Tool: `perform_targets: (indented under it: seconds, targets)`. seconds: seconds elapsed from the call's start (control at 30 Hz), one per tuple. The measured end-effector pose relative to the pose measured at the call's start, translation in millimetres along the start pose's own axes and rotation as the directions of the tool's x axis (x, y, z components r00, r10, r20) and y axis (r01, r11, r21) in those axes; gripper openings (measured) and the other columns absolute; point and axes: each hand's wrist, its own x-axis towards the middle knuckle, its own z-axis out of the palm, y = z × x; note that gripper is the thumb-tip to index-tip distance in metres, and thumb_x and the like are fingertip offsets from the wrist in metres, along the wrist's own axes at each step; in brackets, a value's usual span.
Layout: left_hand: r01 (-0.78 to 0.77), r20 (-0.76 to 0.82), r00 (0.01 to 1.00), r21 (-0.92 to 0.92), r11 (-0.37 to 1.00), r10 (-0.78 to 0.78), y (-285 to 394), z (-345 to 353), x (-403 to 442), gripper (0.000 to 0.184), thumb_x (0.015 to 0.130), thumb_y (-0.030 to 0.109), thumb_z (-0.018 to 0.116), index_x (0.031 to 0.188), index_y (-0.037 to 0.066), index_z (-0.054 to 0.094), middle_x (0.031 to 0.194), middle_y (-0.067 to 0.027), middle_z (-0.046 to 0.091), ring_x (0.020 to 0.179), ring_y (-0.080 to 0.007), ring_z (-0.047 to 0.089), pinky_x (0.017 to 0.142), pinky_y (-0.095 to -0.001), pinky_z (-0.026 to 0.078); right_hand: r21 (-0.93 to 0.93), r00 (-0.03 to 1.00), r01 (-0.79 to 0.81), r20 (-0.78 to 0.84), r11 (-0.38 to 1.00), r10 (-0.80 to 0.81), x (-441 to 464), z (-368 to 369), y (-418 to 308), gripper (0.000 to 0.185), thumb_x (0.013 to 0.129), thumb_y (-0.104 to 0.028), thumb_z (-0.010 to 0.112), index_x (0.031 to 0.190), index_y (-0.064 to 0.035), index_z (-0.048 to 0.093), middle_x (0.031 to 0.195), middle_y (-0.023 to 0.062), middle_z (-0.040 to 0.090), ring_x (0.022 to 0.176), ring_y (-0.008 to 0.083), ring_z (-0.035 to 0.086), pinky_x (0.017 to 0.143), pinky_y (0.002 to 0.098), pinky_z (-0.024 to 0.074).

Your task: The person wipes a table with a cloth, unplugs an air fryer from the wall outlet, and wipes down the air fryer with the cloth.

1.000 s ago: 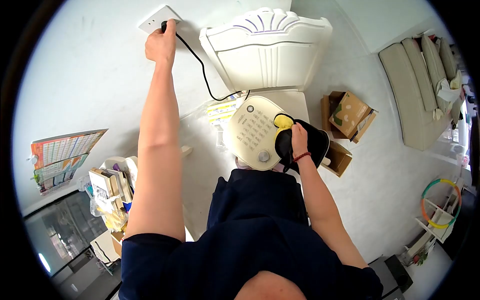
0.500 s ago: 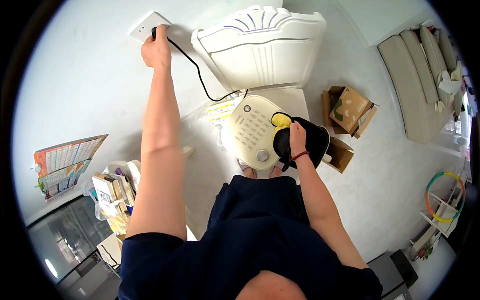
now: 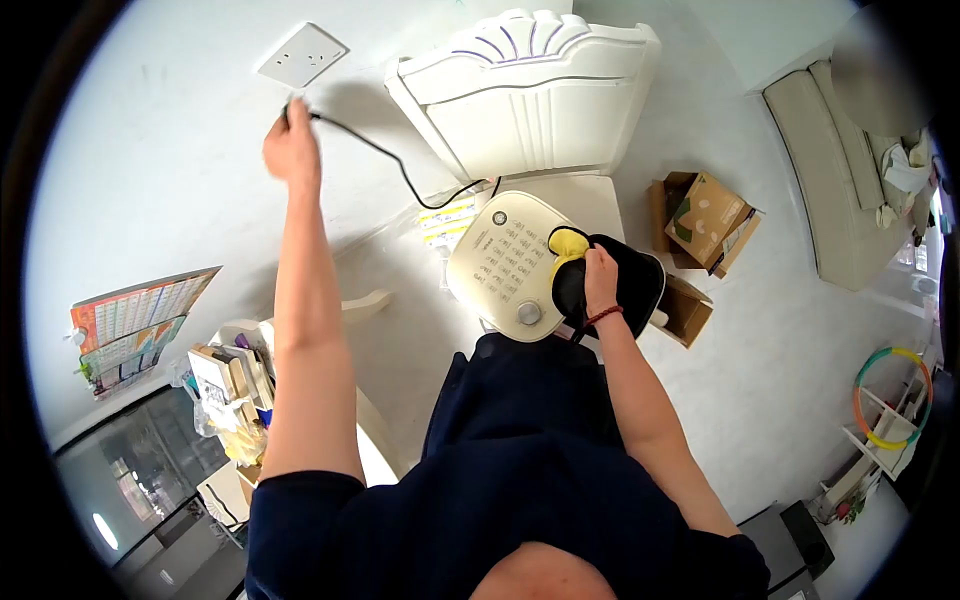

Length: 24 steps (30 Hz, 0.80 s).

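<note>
The right hand [image 3: 600, 280] grips a black-and-yellow bundle [image 3: 569, 281] at the edge of the cream air fryer [image 3: 500, 262], which sits on a white chair [image 3: 530, 115]. Beyond, the left hand [image 3: 292, 148] grasps the plug [image 3: 287, 113] of a black cord [image 3: 396, 156], just below and apart from the wall socket [image 3: 304, 55].
</note>
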Motion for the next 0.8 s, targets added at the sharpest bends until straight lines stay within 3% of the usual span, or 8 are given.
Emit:
perform_targets:
  seconds: [0.03, 0.13, 0.3, 0.43, 0.5, 0.57, 0.67, 0.8]
  targets:
    - [0.109, 0.037, 0.993, -0.012, 0.994, -0.109, -11, -14, -4, 0.050, 0.084, 0.048, 0.064, 0.064, 0.002, 0.066, 0.058, -0.0040, 0.058, 0.058, -0.0142, 0.052, 0.058, -0.0330, 0.041, 0.030, 1.000, -0.004, 0.030, 1.000, 0.003, 2, -4, 6, 0.026, 0.090, -0.016, 0.045, 0.090, 0.0071, 0.056, 0.076, 0.0074, 0.057, 0.074, 0.0131, 0.049, 0.069, 0.0295, 0.0424]
    - [0.000, 0.165, 0.985, -0.288, 0.958, 0.049, -30, -15, -30, 0.045, 0.085, 0.041, 0.069, 0.066, 0.001, 0.063, 0.058, 0.0017, 0.052, 0.061, -0.0054, 0.043, 0.056, -0.0256, 0.037, 0.086, 1.000, 0.003, 0.019, 0.996, -0.005, 1, 1, 4, 0.025, 0.090, -0.016, 0.045, 0.089, 0.0070, 0.056, 0.076, 0.0067, 0.057, 0.075, 0.0130, 0.048, 0.070, 0.0294, 0.0419]
    - [-0.020, 0.351, 0.924, -0.352, 0.936, 0.152, 66, -11, -45, 0.047, 0.083, 0.047, 0.069, 0.070, 0.002, 0.064, 0.060, -0.0015, 0.057, 0.060, -0.0108, 0.053, 0.058, -0.0266, 0.042, 0.082, 0.998, -0.030, 0.049, 0.996, 0.026, 7, -1, 16, 0.027, 0.089, -0.016, 0.046, 0.092, 0.0084, 0.057, 0.079, 0.0084, 0.060, 0.075, 0.0142, 0.049, 0.072, 0.0293, 0.0431]
    - [-0.144, 0.465, 0.859, -0.177, 0.974, 0.211, 127, 33, -25, 0.062, 0.077, 0.067, 0.060, 0.073, 0.005, 0.067, 0.066, -0.0058, 0.065, 0.063, -0.0165, 0.061, 0.061, -0.0325, 0.047, 0.018, 0.997, -0.010, 0.077, 1.000, 0.008, 10, -4, 24, 0.030, 0.089, -0.018, 0.047, 0.095, 0.0098, 0.057, 0.081, 0.0121, 0.062, 0.077, 0.0163, 0.052, 0.074, 0.0304, 0.0441]
    - [-0.178, 0.491, 0.844, -0.123, 0.976, 0.216, 164, 52, -25, 0.058, 0.084, 0.056, 0.058, 0.085, -0.001, 0.072, 0.072, -0.0166, 0.069, 0.074, -0.0306, 0.068, 0.071, -0.0411, 0.052, 0.021, 1.000, 0.011, 0.028, 1.000, -0.012, 10, -2, 24, 0.031, 0.089, -0.018, 0.047, 0.096, 0.0102, 0.057, 0.081, 0.0138, 0.062, 0.077, 0.0178, 0.054, 0.075, 0.0308, 0.0445]
    - [-0.272, 0.473, 0.832, -0.105, 0.957, 0.288, 186, 78, -23, 0.060, 0.083, 0.058, 0.057, 0.082, -0.001, 0.072, 0.070, -0.0181, 0.068, 0.072, -0.0309, 0.069, 0.070, -0.0416, 0.052, 0.054, 0.995, 0.071, -0.070, 0.996, -0.067, 3, 4, 15, 0.029, 0.089, -0.018, 0.047, 0.094, 0.0095, 0.057, 0.079, 0.0136, 0.061, 0.075, 0.0179, 0.053, 0.074, 0.0315, 0.0443]
    - [-0.380, 0.421, 0.833, -0.038, 0.924, 0.360, 213, 109, -30, 0.062, 0.084, 0.058, 0.056, 0.082, -0.001, 0.073, 0.076, -0.0212, 0.070, 0.076, -0.0299, 0.070, 0.074, -0.0417, 0.052, 0.019, 0.998, 0.055, 0.041, 0.998, -0.056, 7, -2, 20, 0.026, 0.088, -0.018, 0.047, 0.086, 0.0066, 0.055, 0.070, 0.0152, 0.056, 0.067, 0.0222, 0.052, 0.065, 0.0364, 0.0427]
    - [-0.400, 0.540, 0.791, 0.103, 0.911, 0.287, 214, 139, -41, 0.061, 0.075, 0.068, 0.062, 0.075, 0.008, 0.069, 0.070, -0.0044, 0.068, 0.068, -0.0225, 0.065, 0.062, -0.0337, 0.049, -0.022, 0.990, 0.137, -0.025, 0.990, -0.138, 3, 0, 12, 0.026, 0.088, -0.019, 0.046, 0.083, 0.0051, 0.054, 0.071, 0.0216, 0.055, 0.065, 0.0304, 0.054, 0.063, 0.0375, 0.0422]
